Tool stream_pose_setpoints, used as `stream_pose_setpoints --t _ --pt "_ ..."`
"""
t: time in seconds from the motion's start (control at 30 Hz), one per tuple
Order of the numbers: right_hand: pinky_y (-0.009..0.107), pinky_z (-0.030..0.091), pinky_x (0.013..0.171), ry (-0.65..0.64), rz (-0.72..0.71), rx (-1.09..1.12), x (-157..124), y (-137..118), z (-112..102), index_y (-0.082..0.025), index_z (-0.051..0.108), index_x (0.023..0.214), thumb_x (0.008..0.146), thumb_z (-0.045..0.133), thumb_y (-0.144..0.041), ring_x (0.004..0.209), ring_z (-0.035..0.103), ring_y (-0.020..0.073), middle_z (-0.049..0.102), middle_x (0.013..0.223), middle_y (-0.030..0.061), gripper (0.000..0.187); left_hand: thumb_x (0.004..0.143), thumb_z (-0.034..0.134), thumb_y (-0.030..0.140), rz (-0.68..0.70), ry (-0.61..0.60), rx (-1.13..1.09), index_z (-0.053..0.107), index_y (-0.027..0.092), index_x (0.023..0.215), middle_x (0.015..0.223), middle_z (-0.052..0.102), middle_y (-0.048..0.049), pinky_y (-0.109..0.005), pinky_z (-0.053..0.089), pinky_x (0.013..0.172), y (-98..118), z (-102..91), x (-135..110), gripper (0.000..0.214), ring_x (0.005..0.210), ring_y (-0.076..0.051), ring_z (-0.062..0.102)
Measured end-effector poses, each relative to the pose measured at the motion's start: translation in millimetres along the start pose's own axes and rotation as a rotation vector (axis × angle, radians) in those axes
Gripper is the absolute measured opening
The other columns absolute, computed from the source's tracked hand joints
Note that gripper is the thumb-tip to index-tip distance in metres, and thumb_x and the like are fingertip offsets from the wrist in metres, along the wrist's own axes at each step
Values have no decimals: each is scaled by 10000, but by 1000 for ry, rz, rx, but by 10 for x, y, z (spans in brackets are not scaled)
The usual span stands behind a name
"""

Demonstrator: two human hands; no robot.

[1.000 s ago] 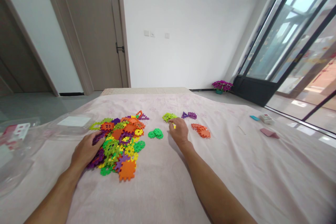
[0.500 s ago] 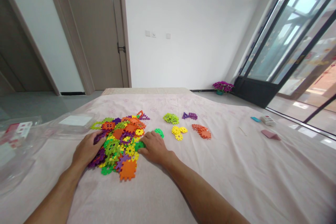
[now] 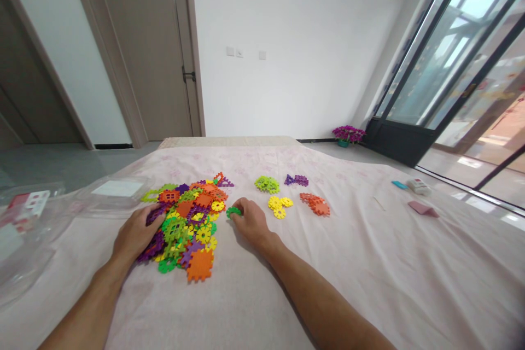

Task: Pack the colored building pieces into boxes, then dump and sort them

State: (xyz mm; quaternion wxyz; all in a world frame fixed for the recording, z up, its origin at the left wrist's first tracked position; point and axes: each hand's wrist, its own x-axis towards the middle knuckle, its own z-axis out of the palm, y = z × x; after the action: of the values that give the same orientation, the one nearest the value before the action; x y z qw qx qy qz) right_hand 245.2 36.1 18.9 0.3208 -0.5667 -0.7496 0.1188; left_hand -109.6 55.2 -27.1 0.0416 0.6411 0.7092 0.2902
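Note:
A mixed pile of colourful plastic interlocking pieces point(image 3: 186, 224) lies on a pink cloth-covered table point(image 3: 328, 262). My left hand point(image 3: 133, 235) rests palm down on the pile's left edge, fingers curled over purple pieces. My right hand point(image 3: 252, 221) sits just right of the pile, fingers pinched on a green gear piece point(image 3: 233, 211) that touches the cloth. Sorted small groups lie beyond: lime pieces point(image 3: 266, 184), yellow gears point(image 3: 279, 205), purple pieces point(image 3: 297, 180) and orange pieces point(image 3: 315, 203).
A clear plastic container with lid point(image 3: 110, 191) stands at the left, and more clear packaging point(image 3: 20, 229) lies further left. Small items point(image 3: 414, 187) and a pink wedge point(image 3: 422, 209) lie at the right. A door, a glass wall and a flower pot point(image 3: 346, 135) stand beyond.
My right hand left the yellow gears, reached into the pile's right edge, then drew back slightly up and right with a green gear piece. My left hand stayed put.

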Motion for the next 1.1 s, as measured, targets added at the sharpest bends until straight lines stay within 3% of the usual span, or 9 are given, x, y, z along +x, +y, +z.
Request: stream_pose_setpoints --t 0.13,0.2,0.33,0.43,0.57,0.63,0.87,1.1 --pt "347 408 929 200 -18 -78 39 116 -149 -194 682 1075 844 637 -135 1065 570 247 706 1096 80 243 918 450 591 -3 3 5 630 192 1335 1400 628 -132 -466 446 1111 -17 18 7 605 1283 -326 586" --pt "348 404 957 205 -84 -69 24 102 -179 -197 694 1051 850 643 -128 1084 566 241 697 1113 76 218 923 443 594 -4 -7 8 623 189 1341 1411 620 -136 -472 442 1115 -14 19 7 609 1292 -330 579" --pt "264 423 778 -76 -188 73 -74 -112 -102 -211 701 900 910 680 -237 857 614 157 701 911 11 35 920 443 599 -7 -6 7 628 192 1334 1406 622 -137 -485 447 1110 3 10 3 609 1293 -338 579" --pt "253 391 704 -258 -290 88 -172 -324 -11 -237 700 981 846 772 -478 840 616 152 702 952 -2 286 917 441 599 -6 -4 6 636 186 1326 1399 626 -140 -489 454 1103 5 5 0 613 1285 -342 585" --pt "269 342 665 -405 -401 -17 -253 -484 43 -247 680 1026 620 838 -721 869 592 197 683 968 15 644 917 445 602 -19 -10 -1 629 192 1336 1400 621 -137 -482 454 1102 -1 3 2 615 1284 -339 586" --pt "262 318 643 -447 -388 -19 -259 -502 45 -241 680 1011 603 851 -715 842 576 191 674 937 10 649 921 443 600 -23 -15 -5 623 198 1340 1403 618 -135 -479 448 1107 1 2 2 608 1287 -335 584" --pt "219 314 597 -523 -200 167 -235 -461 36 -232 707 999 732 873 -440 746 556 119 660 861 -40 377 928 425 601 -23 -20 14 613 198 1347 1413 606 -148 -484 432 1122 10 0 -4 611 1313 -339 564" --pt "231 269 600 -548 -333 87 -264 -524 -7 -250 693 1018 624 892 -589 778 523 146 649 896 -31 557 917 447 591 6 -7 6 627 194 1333 1393 630 -137 -470 448 1109 -27 21 12 603 1279 -328 590"
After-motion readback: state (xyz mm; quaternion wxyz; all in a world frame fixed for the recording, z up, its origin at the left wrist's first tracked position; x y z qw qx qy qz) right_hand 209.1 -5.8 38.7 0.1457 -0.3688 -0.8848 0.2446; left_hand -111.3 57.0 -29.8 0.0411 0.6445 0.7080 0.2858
